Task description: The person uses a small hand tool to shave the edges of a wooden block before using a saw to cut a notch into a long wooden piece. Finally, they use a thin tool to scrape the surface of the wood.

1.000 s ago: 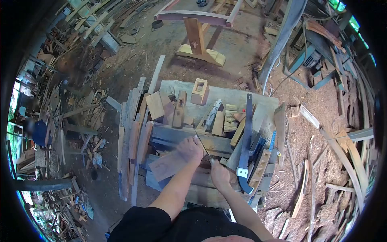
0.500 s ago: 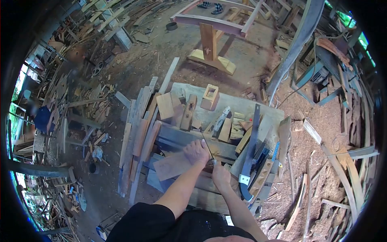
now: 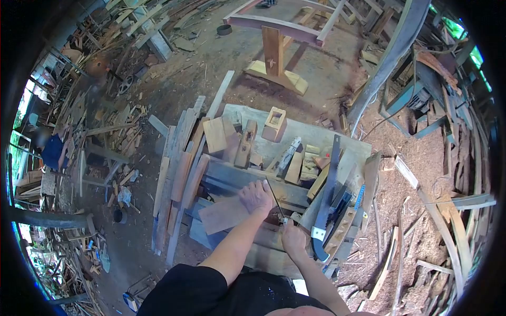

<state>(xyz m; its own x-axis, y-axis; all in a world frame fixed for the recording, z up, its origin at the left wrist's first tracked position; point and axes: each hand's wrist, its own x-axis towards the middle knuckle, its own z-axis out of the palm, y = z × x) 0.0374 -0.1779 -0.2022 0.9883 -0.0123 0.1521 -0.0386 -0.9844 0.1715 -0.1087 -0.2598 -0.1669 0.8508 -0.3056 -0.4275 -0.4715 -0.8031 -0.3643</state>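
Note:
My left hand (image 3: 255,197) presses on the right end of a flat wooden board (image 3: 221,216), its fingers bent over the edge. Close beside its fingertips runs a thin, dark, file-like tool (image 3: 275,196), slanting down to the right. My right hand (image 3: 294,239) is closed around the near end of that tool, with the handle mostly hidden in the grip. Beyond both hands, a wooden plane (image 3: 246,145) and a block with a square hollow (image 3: 274,124) stand on the bench. A handsaw (image 3: 330,179) with a black and white handle lies right of my right hand.
Long wood strips (image 3: 182,174) lean along the bench's left side. Small wood blocks (image 3: 303,168) and a slotted wood piece (image 3: 341,231) lie on the bench. A wooden frame on a post (image 3: 273,52) stands ahead. Shavings and scrap cover the floor at right.
My right hand has moved slightly down and to the right, drawing the tool back with it. My left hand stays nearly where it was on the board.

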